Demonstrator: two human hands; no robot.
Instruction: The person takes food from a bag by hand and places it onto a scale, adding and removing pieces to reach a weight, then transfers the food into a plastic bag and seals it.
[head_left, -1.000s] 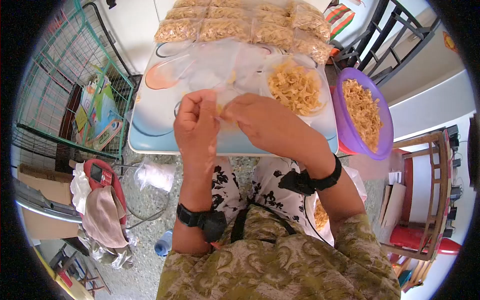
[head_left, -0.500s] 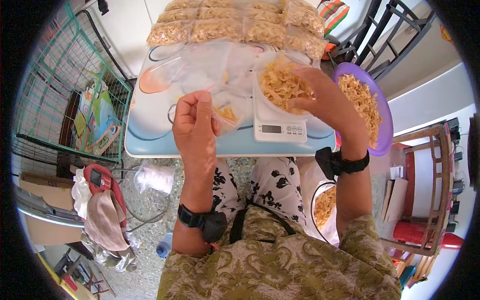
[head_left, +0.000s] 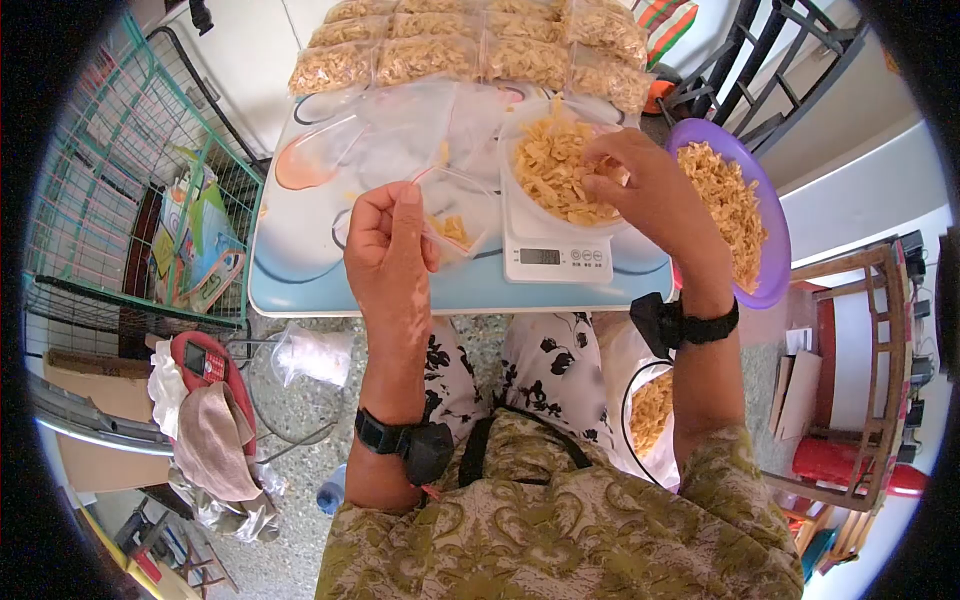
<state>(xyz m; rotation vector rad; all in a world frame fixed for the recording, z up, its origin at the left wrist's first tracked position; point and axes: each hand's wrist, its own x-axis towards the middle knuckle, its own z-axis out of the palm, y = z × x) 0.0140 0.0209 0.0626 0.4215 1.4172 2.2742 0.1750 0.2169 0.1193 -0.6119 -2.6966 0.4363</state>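
My left hand (head_left: 392, 235) is closed on the edge of a clear zip bag (head_left: 472, 208) with a pink seal line. A few dried yellow strips (head_left: 452, 230) lie inside the bag. To the right, a clear bowl (head_left: 512, 190) heaped with dried yellow pieces (head_left: 555, 165) rests on a white digital scale (head_left: 558, 268). Over the bowl's right side is my right hand (head_left: 650, 185), its fingers curled round some of the pieces; the exact amount between them is partly hidden.
Several filled clear bags (head_left: 430, 60) are stacked along the table's far side. A purple basin (head_left: 770, 230) of dried pieces stands at the table's right. On the left are a green wire cage (head_left: 90, 200) and a red stool (head_left: 245, 395) bearing a cloth and a phone.
My right hand has shifted slightly left and up over the bowl, its fingers more curled. The scale display now shows digits. My left hand stays on the bag.
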